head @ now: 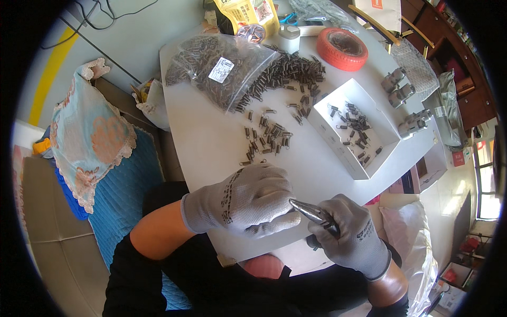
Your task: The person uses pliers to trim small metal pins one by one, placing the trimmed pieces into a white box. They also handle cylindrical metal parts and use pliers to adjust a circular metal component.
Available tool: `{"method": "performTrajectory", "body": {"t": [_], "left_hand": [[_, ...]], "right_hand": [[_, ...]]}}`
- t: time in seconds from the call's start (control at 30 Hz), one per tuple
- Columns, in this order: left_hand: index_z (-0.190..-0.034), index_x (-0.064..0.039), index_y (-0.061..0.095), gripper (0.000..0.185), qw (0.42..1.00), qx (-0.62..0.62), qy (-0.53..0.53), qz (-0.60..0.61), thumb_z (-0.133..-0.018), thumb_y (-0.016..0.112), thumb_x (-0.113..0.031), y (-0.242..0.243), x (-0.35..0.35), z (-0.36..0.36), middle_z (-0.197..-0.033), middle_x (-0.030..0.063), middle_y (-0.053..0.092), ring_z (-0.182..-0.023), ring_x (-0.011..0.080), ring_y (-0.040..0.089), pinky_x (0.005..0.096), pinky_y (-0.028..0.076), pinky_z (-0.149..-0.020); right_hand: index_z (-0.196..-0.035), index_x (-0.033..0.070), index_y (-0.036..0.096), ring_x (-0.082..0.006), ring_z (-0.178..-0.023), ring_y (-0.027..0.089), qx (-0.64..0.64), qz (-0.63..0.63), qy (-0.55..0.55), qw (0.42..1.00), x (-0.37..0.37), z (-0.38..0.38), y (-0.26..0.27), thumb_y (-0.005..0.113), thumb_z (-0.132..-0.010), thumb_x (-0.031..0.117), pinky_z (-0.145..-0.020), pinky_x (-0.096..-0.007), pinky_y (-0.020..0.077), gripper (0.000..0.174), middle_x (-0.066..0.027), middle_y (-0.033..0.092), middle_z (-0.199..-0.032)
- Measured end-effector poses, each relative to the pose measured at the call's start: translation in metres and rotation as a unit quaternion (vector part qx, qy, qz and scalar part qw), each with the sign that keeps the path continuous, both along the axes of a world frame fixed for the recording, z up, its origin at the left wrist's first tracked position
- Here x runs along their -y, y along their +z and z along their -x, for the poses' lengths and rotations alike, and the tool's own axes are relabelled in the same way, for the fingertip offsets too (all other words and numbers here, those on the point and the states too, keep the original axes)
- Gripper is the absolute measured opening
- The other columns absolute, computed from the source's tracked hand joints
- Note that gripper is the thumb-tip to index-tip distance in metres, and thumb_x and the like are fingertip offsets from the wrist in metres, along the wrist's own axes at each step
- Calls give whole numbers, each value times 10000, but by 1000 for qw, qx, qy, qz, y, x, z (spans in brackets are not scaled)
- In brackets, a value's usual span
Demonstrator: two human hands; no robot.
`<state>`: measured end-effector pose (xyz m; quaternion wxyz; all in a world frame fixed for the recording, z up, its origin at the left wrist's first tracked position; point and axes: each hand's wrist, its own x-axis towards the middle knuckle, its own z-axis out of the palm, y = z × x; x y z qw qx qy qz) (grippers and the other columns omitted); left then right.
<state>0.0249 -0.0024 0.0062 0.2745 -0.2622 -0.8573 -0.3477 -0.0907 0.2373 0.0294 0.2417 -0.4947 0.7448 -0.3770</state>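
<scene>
My right hand (348, 233), in a grey knit work glove, grips needle-nose pliers (317, 214) by their handles. The plier tips point left and meet the fingers of my left hand (253, 202). That hand, in a matching glove, is curled with its back up near the table's front edge, and whatever lies between its fingertips is hidden. Just beyond it a loose group of dark metal extension springs (273, 138) lies on the white table (210, 150). More springs sit in an open white cardboard box (336, 138) to the right.
A clear plastic bag of springs (202, 67) lies at the back left, with a spring heap (297, 69) beside it. Behind stand a yellow snack pouch (253, 20), a white container (289, 39) and an orange-red wheel (342, 49). Metal cylindrical parts (401, 95) line the right edge.
</scene>
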Motion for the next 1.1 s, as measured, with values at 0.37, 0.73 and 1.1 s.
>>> {"method": "performTrajectory", "body": {"t": [0.37, 0.73, 1.1], "left_hand": [[-932, -29, 639, 211, 993, 84, 66, -55, -889, 806, -150, 4, -6, 11, -711, 82, 593, -576, 266, 591, 404, 470, -537], [-958, 5, 719, 123, 972, 138, 157, -108, -951, 738, -117, -1, -24, 39, -772, 151, 697, -647, 228, 697, 337, 536, -600], [-1211, 4, 674, 444, 931, 177, 288, -135, -953, 719, -355, -9, 32, 111, -1040, 231, 733, -897, 356, 737, 436, 572, -799]], "right_hand": [[-1340, 0, 559, -344, -898, 648, -166, -40, -39, 985, 6, 11, -5, 710, -840, 33, -774, -463, 536, 523, -195, 621, -959], [-1178, 52, 597, -383, -1047, 624, -257, -148, -57, 953, 1, 16, -80, 627, -899, 185, -874, -514, 526, 310, -194, 628, -1113], [-1176, 71, 636, -388, -1022, 624, -370, -140, -64, 916, 6, 6, -92, 632, -863, 169, -844, -522, 530, 328, -186, 624, -1124]]}}
